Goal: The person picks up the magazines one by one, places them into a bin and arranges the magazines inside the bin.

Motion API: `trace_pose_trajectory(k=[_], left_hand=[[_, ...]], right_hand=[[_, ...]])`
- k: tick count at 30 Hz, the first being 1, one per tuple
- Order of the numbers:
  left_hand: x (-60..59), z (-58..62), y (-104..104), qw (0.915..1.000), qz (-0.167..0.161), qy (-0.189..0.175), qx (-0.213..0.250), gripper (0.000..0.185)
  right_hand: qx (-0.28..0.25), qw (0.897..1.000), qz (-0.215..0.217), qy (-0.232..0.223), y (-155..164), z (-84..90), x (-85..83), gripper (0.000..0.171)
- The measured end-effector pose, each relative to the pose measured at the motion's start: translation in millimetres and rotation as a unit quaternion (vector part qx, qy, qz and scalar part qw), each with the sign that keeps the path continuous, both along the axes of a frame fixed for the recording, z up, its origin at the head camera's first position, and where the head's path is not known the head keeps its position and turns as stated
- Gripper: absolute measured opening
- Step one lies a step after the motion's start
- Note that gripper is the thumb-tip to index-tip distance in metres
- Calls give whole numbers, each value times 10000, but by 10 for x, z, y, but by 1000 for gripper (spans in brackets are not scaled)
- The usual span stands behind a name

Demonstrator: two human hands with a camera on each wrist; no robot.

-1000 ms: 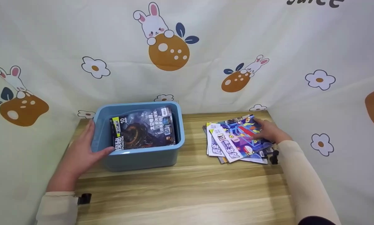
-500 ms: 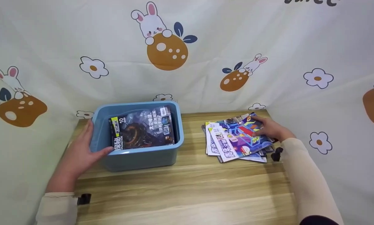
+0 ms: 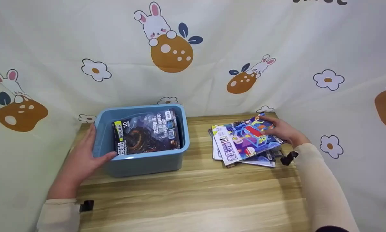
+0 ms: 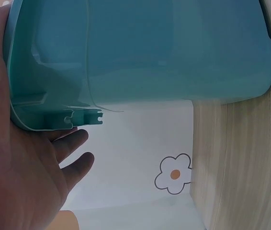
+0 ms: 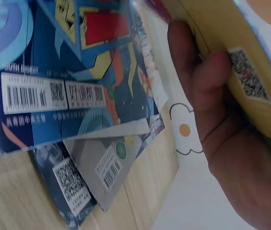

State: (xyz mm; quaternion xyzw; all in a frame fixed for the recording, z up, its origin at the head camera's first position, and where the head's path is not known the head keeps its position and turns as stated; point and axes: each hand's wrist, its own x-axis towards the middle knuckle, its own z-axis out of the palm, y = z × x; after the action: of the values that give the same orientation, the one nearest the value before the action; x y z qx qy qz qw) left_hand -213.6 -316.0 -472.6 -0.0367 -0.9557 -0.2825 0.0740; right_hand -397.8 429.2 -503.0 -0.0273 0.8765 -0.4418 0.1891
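A blue plastic bin stands at the table's back left with a dark magazine lying inside. My left hand rests against its front-left corner, thumb along the front wall. The left wrist view shows the palm flat on the bin's rim, fingers straight. At the back right lies a fanned stack of magazines. My right hand grips the far corner of the top magazine, a blue and purple cover tilted up off the pile. In the right wrist view, fingers curl against a yellow cover.
The wooden table stretches bare across the front and between bin and stack. Patterned cloth with rabbits and flowers hangs close behind and on both sides. A small black clip sits by the stack's right edge.
My right hand has drawn back toward the stack's far right corner and raised the top magazine's edge. The left hand and bin have stayed put.
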Motion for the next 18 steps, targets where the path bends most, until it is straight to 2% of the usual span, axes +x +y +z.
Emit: trace_pose_trajectory(k=[10,18], left_hand=[[-3,-7,-2,10000,3,2,-3,129],[-8,-13,-8,10000,-41,57,-14,129]], right_hand=[[-882,9948,-513,43,-60,19,36,95],[-1111,9895,-922,96,-221,101,105,95]])
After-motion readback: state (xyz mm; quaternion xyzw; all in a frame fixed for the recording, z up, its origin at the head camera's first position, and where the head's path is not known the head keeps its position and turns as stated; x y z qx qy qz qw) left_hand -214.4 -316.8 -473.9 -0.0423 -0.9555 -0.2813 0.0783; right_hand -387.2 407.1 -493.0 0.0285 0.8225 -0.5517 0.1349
